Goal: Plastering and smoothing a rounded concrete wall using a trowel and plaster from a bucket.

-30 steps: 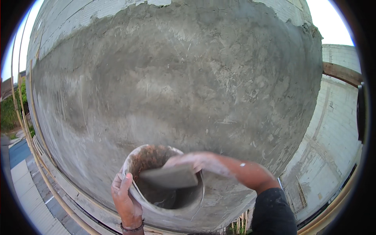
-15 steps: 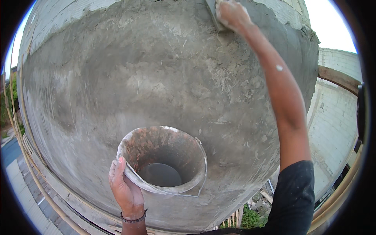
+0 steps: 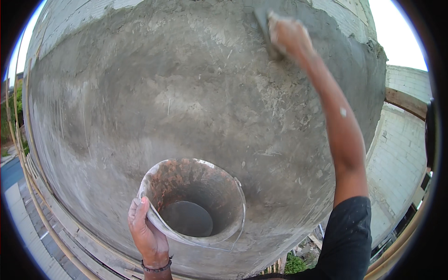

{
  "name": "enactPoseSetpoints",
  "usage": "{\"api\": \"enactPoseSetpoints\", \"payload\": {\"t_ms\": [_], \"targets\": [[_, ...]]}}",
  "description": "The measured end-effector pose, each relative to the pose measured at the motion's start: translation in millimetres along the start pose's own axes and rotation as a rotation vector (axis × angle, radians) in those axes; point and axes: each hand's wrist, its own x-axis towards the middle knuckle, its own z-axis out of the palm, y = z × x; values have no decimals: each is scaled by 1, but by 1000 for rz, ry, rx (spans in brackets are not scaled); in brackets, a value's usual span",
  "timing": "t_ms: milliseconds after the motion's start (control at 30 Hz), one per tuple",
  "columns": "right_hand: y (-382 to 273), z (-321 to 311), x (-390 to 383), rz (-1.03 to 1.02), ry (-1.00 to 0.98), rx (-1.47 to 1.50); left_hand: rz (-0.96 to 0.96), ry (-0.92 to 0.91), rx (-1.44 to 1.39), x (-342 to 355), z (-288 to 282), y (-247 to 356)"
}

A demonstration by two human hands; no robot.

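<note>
My left hand is closed on the left rim of a bucket, its thumb over the edge. The bucket is tilted so that its inside faces me, with crusted walls, a thin wire handle hanging at the right, and grey liquid mix at the bottom. High on the wall, my right hand is wrapped round a flat plastering float, slightly blurred. The float lies against the grey cement-plastered wall, close under the upper edge of the plaster.
Bare pale block wall shows above the plaster. Bamboo poles run along the left, over a lower roof. A wooden beam juts out at the right by another block wall. Rubble and green plants lie far below.
My right hand and the float have moved down and slightly right across the wall. The bucket and my left hand appear a little lower in the view.
</note>
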Motion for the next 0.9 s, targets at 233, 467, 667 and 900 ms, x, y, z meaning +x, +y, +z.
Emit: {"api": "enactPoseSetpoints", "payload": {"t_ms": [233,467,667,900], "targets": [[52,15,44,-36,270,-176,-26,-2,40,-1,15,-3],[-8,20,31,-73,50,-139,5,21,30,-1,8,-2],[-49,7,-25,-169,-146,-101,35,30,56,-3,0,3],[54,45,121,-48,455,-162,-39,-9,49,0,6,-5]]}}
